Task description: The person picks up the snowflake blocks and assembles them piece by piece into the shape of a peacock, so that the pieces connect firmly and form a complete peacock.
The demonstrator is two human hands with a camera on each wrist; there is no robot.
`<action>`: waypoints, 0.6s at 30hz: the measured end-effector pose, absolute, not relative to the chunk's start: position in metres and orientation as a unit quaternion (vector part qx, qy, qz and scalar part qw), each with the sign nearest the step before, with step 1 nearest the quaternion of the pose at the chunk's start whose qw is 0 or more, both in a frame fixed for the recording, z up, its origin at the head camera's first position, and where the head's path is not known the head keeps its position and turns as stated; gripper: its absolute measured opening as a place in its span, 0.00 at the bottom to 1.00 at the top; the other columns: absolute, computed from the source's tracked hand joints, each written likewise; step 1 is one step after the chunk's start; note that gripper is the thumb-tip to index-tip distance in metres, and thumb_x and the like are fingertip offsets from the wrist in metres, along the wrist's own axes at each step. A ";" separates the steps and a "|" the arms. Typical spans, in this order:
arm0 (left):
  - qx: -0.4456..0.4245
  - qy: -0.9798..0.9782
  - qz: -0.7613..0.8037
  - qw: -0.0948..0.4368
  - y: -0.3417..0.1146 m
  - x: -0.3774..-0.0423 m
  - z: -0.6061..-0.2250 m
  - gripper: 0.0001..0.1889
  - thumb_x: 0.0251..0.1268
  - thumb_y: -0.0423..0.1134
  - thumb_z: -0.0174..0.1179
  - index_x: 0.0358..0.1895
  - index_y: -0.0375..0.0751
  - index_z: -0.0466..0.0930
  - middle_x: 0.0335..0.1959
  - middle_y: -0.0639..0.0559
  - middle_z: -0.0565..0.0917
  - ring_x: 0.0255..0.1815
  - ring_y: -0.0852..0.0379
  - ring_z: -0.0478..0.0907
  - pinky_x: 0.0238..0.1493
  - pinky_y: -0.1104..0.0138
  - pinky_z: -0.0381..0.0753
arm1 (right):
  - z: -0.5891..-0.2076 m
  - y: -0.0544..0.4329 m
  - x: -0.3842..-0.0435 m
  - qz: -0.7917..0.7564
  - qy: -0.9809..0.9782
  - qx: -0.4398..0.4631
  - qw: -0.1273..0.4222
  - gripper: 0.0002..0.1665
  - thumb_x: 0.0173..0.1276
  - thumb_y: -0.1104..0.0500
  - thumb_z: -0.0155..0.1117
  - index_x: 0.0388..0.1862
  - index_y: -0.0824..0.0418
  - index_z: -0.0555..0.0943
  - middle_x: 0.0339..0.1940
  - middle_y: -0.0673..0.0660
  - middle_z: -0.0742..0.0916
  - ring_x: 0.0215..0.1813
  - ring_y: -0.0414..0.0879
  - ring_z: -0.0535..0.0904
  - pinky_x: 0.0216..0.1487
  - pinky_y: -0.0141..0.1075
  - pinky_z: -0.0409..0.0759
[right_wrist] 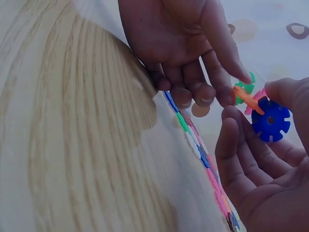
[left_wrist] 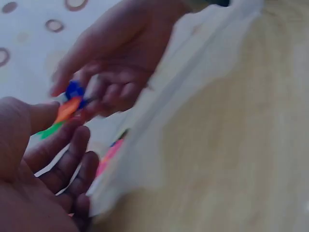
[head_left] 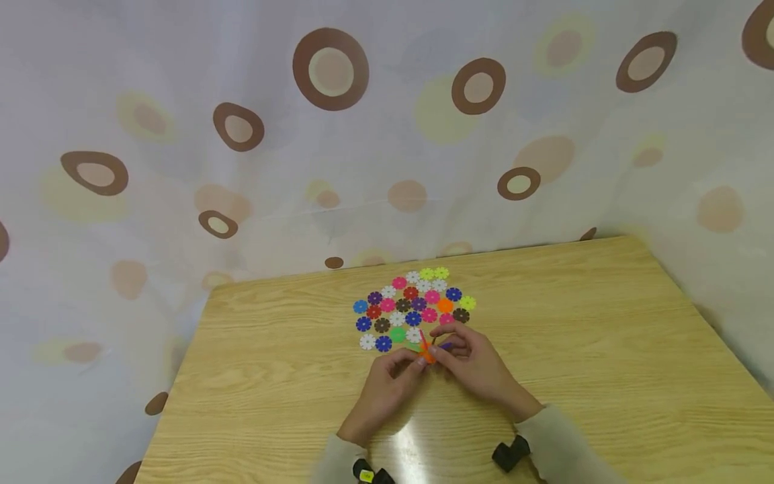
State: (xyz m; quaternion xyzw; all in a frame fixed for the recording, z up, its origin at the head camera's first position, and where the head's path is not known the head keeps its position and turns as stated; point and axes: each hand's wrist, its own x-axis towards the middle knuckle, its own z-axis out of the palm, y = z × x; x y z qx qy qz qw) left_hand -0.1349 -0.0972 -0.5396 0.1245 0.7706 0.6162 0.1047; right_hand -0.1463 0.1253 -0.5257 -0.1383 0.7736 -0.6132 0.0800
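Several small notched plastic discs are slotted together between my two hands: an orange disc (left_wrist: 68, 110), a blue disc (right_wrist: 271, 121), a green disc (right_wrist: 245, 89) and a pink one. My left hand (head_left: 387, 386) pinches the orange disc of this joined piece between thumb and forefinger. From the other side, my right hand (head_left: 478, 363) grips the piece with its thumb and fingers near the blue disc. In the right wrist view the blue disc faces the camera, showing its centre hole and edge slots. Fingers partly hide where the discs meet.
Just beyond the hands, many loose notched discs lie flat in rough rows, among them a white disc (head_left: 367, 342), a light green disc (head_left: 397, 334) and a yellow disc (head_left: 467, 303). The wooden table (head_left: 260, 390) ends at a wall covering (head_left: 363, 148) patterned with circles.
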 end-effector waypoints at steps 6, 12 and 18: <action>0.111 0.848 0.518 -0.032 -0.132 -0.149 -0.532 0.06 0.75 0.36 0.68 0.46 0.37 0.89 0.39 0.44 0.88 0.38 0.64 0.79 0.41 0.71 0.80 | -0.525 0.122 -0.147 -0.633 0.763 -0.111 0.072 0.17 0.80 0.58 0.71 0.62 0.63 0.83 0.39 0.61 0.94 0.39 0.57 0.92 0.43 0.38 0.93; 0.092 0.931 0.341 -0.092 -0.137 -0.153 -0.534 0.13 0.64 0.33 0.74 0.50 0.33 0.89 0.34 0.48 0.79 0.36 0.57 0.69 0.39 0.65 0.68 | -0.529 0.118 -0.146 -0.637 0.758 -0.111 0.083 0.16 0.80 0.58 0.71 0.61 0.62 0.83 0.39 0.64 0.93 0.37 0.56 0.91 0.41 0.39 0.92; 0.072 0.932 0.349 -0.062 -0.129 -0.155 -0.532 0.14 0.62 0.31 0.74 0.50 0.35 0.87 0.37 0.45 0.80 0.39 0.53 0.71 0.44 0.62 0.70 | -0.529 0.121 -0.143 -0.636 0.760 -0.104 0.084 0.18 0.80 0.59 0.70 0.63 0.66 0.82 0.39 0.62 0.94 0.36 0.51 0.91 0.40 0.37 0.92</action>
